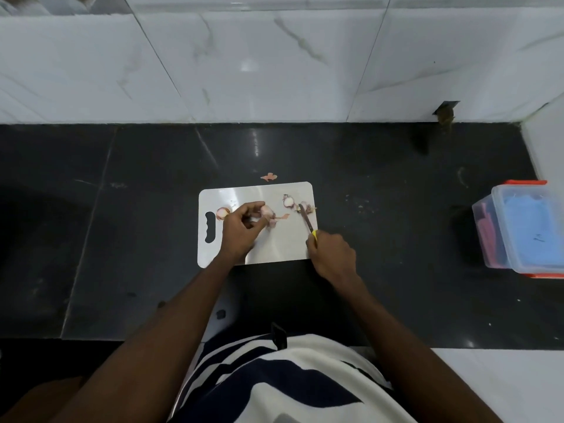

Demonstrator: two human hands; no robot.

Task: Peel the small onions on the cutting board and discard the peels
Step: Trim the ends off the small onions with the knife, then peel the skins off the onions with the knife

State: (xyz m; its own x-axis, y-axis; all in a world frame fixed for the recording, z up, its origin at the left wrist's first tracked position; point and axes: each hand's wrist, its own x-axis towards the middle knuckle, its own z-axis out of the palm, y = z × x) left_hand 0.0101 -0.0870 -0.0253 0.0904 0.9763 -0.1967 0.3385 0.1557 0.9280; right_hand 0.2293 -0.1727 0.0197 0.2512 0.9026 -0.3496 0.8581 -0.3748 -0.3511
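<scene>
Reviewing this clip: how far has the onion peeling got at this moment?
Partly done. One onion at the far right of the cutting board looks pale and peeled, with loose peels beside it. In hand: the left hand holds an onion, the right hand holds the knife. Left: the skinned onion by the board's handle slot, and discarding peels, including one on the counter.

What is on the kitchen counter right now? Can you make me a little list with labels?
board: white cutting board on the black counter
left hand: fingers hold a small onion
right hand: grips a yellow-handled knife, blade by the onions at the board's far right
loose peel: on the counter beyond the board
box: clear container, far right
</scene>
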